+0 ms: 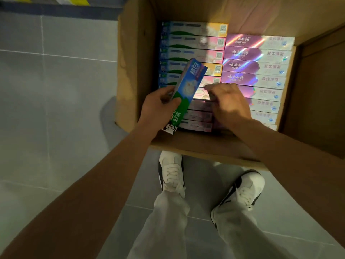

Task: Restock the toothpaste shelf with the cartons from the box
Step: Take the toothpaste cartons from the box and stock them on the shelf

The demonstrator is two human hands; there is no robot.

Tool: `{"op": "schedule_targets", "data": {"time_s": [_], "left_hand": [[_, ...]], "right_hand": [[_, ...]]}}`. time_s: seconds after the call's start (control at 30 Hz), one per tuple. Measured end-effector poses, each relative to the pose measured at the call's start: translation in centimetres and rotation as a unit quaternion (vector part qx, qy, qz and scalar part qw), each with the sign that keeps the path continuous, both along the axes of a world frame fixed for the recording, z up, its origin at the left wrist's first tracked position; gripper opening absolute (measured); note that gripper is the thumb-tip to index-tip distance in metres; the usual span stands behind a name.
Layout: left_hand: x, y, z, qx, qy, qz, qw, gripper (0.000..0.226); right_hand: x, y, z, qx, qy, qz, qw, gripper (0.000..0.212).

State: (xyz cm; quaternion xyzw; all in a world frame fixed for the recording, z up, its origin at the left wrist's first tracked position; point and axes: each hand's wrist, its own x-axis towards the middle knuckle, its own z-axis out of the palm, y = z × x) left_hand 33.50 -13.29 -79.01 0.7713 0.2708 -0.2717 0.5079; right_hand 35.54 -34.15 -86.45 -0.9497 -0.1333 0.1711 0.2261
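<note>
Unpacking barely begun: 1 carton out, box (pixel 130 71) nearly full on the floor.
Green-blue carton (pixel 186 92) is gripped by left hand (pixel 158 105) above the rows; right hand (pixel 226 103), fingers curled, is pinching at a pink carton (pixel 201 94) in the box. Shelf not seen stocked.

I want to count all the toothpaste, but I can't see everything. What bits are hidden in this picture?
Head view only:
- Cartons under the right hand and the left hand: covered, so no full count.
- Whether the right hand has gripped a carton: its fingertips are hidden.
- Layers below the top cartons in the box: hidden.
- The shelf: cut off by the top edge.
- Small print on the held carton: blurred.
</note>
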Motion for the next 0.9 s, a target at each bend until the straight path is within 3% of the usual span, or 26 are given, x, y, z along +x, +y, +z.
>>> {"op": "schedule_targets", "data": {"time_s": [0.07, 0.2, 0.43, 0.6, 0.77, 0.9], "left_hand": [[0.2, 0.5, -0.2, -0.016, 0.004, 0.022, 1.0, 0.044], [0.2, 0.7, -0.8, -0.012, 0.005, 0.021, 1.0, 0.044], [0.0, 0.1, 2.9, -0.033, 0.029, 0.046, 0.998, 0.045], [0.0, -0.5, 11.4, -0.035, 0.035, 0.021, 0.999, 0.039], [0.4, -0.3, 23.9, -0.002, 0.017, 0.0, 1.0, 0.04], [0.7, -0.7, 34.6, 0.016, -0.012, -0.01, 1.0, 0.039]], "right_hand": [[0.0, 1.3, -1.6, -0.051, -0.069, 0.057, 0.995, 0.045], [-0.6, 3.0, -2.3, -0.178, -0.156, 0.053, 0.97, 0.017], [-2.4, 1.0, 2.1, -0.196, -0.081, 0.025, 0.977, 0.019], [-3.1, -1.5, 11.7, -0.129, 0.013, -0.029, 0.991, 0.043], [-2.3, -3.3, 25.1, -0.072, 0.062, -0.102, 0.99, 0.017], [-2.0, -5.1, 36.0, -0.044, 0.034, -0.136, 0.989, 0.02]]}}
